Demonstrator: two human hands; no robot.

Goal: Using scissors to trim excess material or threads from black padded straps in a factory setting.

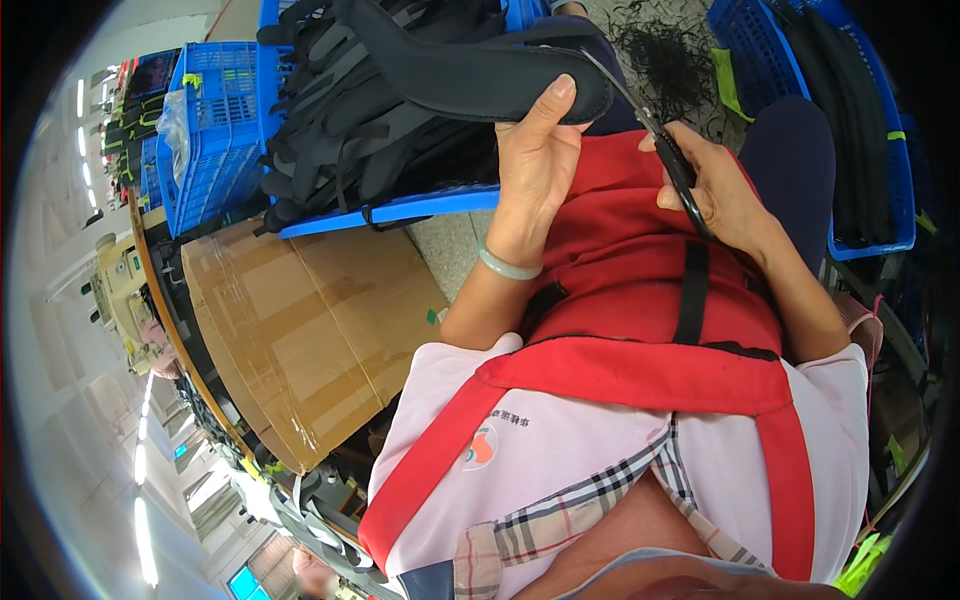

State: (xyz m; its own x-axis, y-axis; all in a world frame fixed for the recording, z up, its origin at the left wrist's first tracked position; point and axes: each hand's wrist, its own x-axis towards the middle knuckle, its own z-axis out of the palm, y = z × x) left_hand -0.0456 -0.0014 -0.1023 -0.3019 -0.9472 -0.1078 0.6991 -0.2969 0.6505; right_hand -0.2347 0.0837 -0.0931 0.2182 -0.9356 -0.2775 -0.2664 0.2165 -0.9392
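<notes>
My left hand grips a long black padded strap piece, thumb pressed on its rounded end. My right hand holds black scissors, whose blades point up toward the end of the strap piece. A pale green bangle circles my left wrist. A red apron with black straps covers my lap beneath both hands.
A blue crate full of black strap pieces sits ahead on the left, a taped cardboard box beside it. More blue crates stand at right and far left. Black thread trimmings lie on the floor ahead.
</notes>
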